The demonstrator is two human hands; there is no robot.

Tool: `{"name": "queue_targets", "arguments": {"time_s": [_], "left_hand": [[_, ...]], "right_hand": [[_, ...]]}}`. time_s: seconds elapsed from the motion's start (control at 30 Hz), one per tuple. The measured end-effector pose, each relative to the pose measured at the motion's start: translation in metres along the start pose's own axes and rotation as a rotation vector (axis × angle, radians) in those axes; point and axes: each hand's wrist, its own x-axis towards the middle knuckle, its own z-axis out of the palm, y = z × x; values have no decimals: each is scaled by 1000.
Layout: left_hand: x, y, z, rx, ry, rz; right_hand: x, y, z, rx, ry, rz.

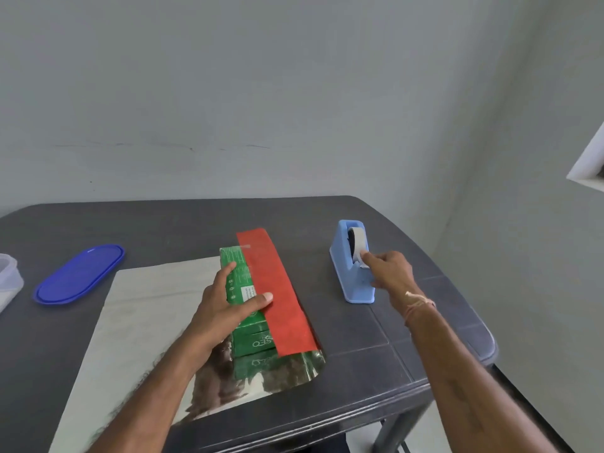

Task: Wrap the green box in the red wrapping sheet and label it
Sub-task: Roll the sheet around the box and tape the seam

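On the dark bench (376, 348), in the head view, the green box (248, 331) lies lengthwise, pointing away from the person, on the red wrapping sheet (277, 289). The sheet's silvery inner face spreads wide to the left of the box. Its right flap, red side up, is folded over the right part of the box top, and the flap's long edge runs straight down that top. The sheet reaches past the near end of the box, and its near edge lies close to the bench's front edge.

The left hand (228, 302) grips the box across its width, with fingers curled over the left side and the thumb pressing the red flap's edge onto the top. The right hand (387, 269) reaches to the blue tape dispenser (351, 273), standing right of the box, and pinches the loose end of the tape (357, 238) between thumb and forefinger.

A bare strip of bench separates the box from the dispenser. More bare surface lies beyond the box up to the far edge at the wall (294, 93), and right of the dispenser out to the rounded corner. At the left, well apart from the sheet, lies a blue lid (80, 273). A clear container (8, 279) sits beyond it, cut by the frame's edge.
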Motion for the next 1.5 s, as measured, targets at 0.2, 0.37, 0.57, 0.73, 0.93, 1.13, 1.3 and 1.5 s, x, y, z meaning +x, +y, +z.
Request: {"name": "queue_targets", "arguments": {"time_s": [0.2, 0.37, 0.57, 0.73, 0.93, 1.13, 1.3, 1.5], "left_hand": [[-6, 2, 3, -35, -67, -8], [-6, 1, 3, -11, -64, -17], [-6, 2, 3, -12, -64, -36], [-7, 2, 3, -6, -57, -45], [-9, 4, 3, -1, -59, -46], [-9, 5, 4, -7, -66, -51], [-10, 6, 4, -4, -66, -50], [-10, 5, 5, -29, -68, -9]], "right_hand": [[17, -6, -7, 75, -55, 134], [10, -12, -9, 192, -98, 199], [1, -19, -7, 288, -93, 221], [-8, -6, -5, 431, -79, 203], [-19, 12, 5, 532, 15, 203], [-24, 36, 21, 455, 148, 142], [-29, 45, 21, 557, 101, 147], [-35, 51, 21, 782, 21, 170]]}}
